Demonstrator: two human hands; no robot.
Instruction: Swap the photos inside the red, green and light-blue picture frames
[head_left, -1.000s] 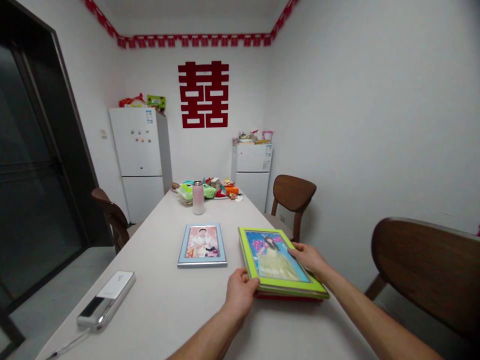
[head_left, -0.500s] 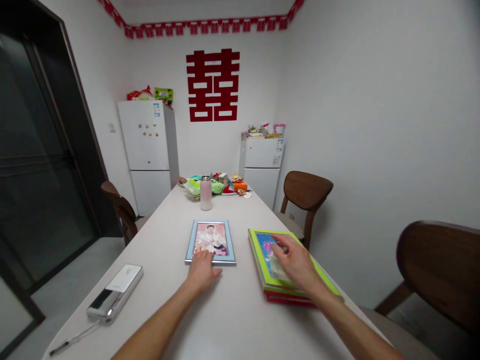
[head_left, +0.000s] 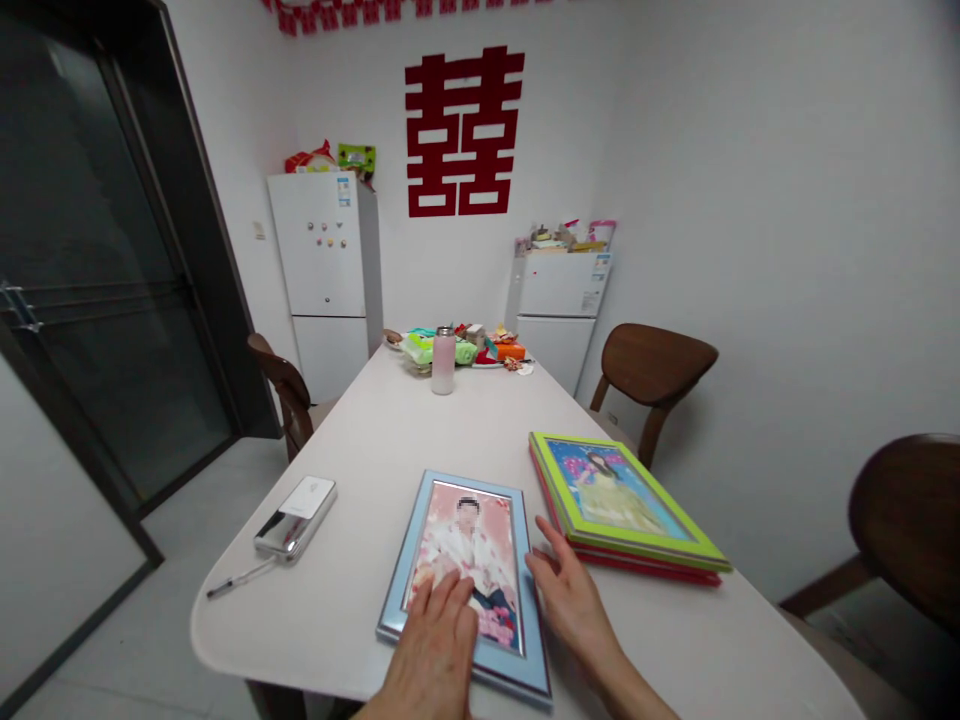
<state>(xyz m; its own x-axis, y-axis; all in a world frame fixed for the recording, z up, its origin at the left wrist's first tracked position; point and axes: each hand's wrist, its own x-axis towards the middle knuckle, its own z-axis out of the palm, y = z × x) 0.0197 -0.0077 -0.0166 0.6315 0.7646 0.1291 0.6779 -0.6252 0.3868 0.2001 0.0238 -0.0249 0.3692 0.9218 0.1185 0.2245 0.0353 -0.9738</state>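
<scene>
A light blue picture frame [head_left: 484, 560] with a photo of a person against pink blossoms lies face up near the table's front edge. My left hand [head_left: 439, 640] rests flat on its lower left part, fingers stretched over the photo and hiding some of it. Beside the frame's right edge is my right hand [head_left: 566, 595], fingers apart, the tips at or just touching the rim. To the right, a lime green picture frame [head_left: 615, 490] showing a person in a pale yellow dress tops a stack, with a red frame [head_left: 645, 568] beneath.
On the white table [head_left: 360, 520], a silver power bank [head_left: 296, 517] with a short cable lies at left. A pink bottle [head_left: 443, 362] stands farther back, before packets and snacks [head_left: 469, 345]. Wooden chairs [head_left: 656, 365] flank the table; two white fridges [head_left: 326, 250] stand behind.
The blue frame is nearer to me, with my left hand farther over its photo. My right hand has left the green frame and come over to the blue frame's right edge. The view has shifted.
</scene>
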